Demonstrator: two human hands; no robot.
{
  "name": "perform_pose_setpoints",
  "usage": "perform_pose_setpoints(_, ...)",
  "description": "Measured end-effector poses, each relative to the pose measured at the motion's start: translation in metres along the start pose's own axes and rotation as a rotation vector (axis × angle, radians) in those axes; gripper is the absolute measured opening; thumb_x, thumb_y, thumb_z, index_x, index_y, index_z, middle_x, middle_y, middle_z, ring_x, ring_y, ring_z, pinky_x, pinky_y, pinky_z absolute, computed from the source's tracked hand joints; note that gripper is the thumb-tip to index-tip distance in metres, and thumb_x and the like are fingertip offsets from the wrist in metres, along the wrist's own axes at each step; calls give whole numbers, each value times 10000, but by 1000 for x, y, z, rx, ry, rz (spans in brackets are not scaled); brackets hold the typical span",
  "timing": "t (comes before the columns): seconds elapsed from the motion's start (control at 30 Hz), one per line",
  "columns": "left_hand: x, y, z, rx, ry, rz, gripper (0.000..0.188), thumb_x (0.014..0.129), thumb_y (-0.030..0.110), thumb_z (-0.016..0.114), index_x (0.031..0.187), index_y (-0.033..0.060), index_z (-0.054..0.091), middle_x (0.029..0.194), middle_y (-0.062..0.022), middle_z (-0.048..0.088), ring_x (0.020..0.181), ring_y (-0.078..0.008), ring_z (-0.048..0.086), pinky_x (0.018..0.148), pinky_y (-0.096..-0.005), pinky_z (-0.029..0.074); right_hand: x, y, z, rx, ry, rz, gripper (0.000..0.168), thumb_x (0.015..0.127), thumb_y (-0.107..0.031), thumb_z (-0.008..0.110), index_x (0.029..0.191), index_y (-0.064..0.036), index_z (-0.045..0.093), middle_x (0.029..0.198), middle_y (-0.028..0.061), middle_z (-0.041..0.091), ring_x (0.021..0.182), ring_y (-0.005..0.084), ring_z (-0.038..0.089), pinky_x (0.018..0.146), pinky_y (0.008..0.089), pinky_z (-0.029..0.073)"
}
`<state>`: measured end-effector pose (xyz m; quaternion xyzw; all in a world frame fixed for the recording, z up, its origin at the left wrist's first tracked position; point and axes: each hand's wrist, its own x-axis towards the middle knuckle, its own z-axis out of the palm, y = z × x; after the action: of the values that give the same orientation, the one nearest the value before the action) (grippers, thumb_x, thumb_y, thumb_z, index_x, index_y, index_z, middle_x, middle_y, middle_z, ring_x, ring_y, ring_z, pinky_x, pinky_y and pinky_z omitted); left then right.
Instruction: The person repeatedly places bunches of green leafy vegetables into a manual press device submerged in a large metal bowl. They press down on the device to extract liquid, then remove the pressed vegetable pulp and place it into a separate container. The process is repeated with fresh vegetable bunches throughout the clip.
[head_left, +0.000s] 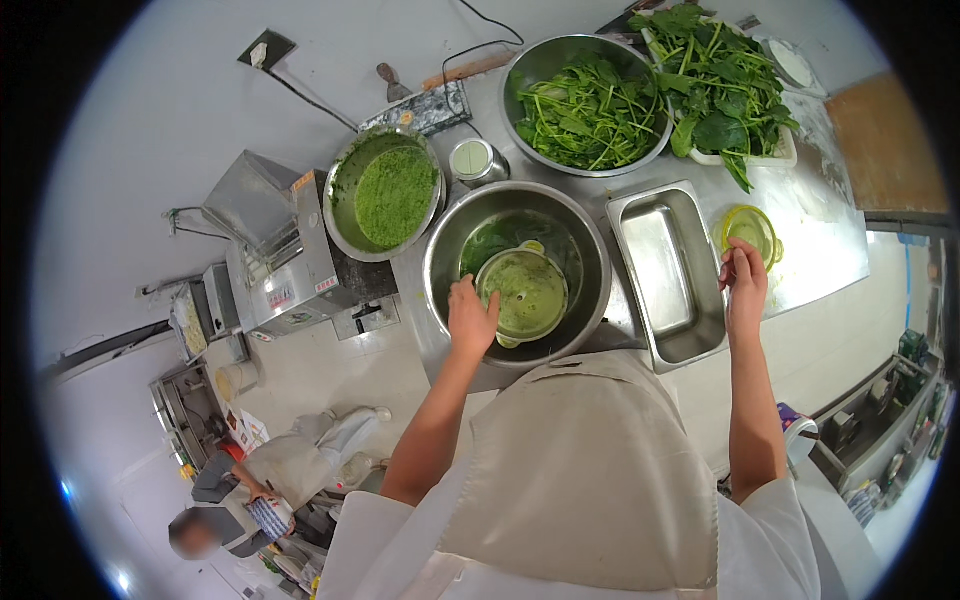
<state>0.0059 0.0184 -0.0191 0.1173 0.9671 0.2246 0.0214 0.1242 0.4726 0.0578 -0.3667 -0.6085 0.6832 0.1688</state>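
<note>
My left hand (474, 311) is over the near left side of a large steel bowl (592, 225), its fingers apart beside a round strainer or bowl (523, 295) with green handles. That vessel holds foamy green liquid, and dark green liquid (491, 240) lies around it. On the right, my right hand (742, 281) is raised by the near edge of a small yellow-green strainer or bowl (752, 229); its fingers are curled, and whether they touch the rim is unclear. Between my hands stands a rectangular steel pan (664, 262).
Chopped greens fill a steel bowl (396, 196) at the left, near a steel machine (289, 262). Behind are a lidded canister (476, 161), a bowl of leafy stems (589, 112) and a white basket (784, 150) heaped with greens. A co-worker (262, 480) is at the lower left.
</note>
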Motion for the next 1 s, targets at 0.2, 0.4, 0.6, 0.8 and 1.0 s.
perform_pose_setpoints(0.2,19,-24,14,45,-329,-124,199,1065,190,543,1116,-1,521,874,-296,717,815,-528,698,710,-640,558,25,-5,51,-82,-200,6,226,1125,-158,535,1246,-45,688,928,3,646,702,70,543,601,247,446)
perform_pose_setpoints(0.4,17,-24,21,-72,-271,-277,186,1060,164,541,1114,-13,524,855,-322,709,830,-534,693,746,-639,551,85,-22,111,-298,-408,-80,240,1106,-164,575,1266,-10,664,954,78,711,765,135,656,686,284,542)
perform_pose_setpoints(0.6,16,-23,19,-284,-245,-392,249,1076,199,595,1154,-34,558,847,-309,699,815,-514,691,698,-576,527,211,-1,194,-1009,-582,-539,451,979,-271,731,1329,0,641,1101,260,729,1020,382,723,885,458,583)
perform_pose_setpoints(0.8,14,-12,-16,-465,-36,-489,318,1090,255,623,1242,-25,609,829,-144,693,751,-313,676,718,-431,531,220,38,307,-1804,-822,-586,1031,819,-490,870,1533,82,394,1451,283,565,1355,418,560,1145,518,460)
perform_pose_setpoints(1.0,15,-13,-30,-693,10,-665,302,1130,262,583,1247,-14,622,852,-68,660,760,-160,624,701,-357,522,264,70,307,-1610,-636,-682,431,824,-137,737,1200,-16,563,1235,231,670,1169,423,675,998,512,549)
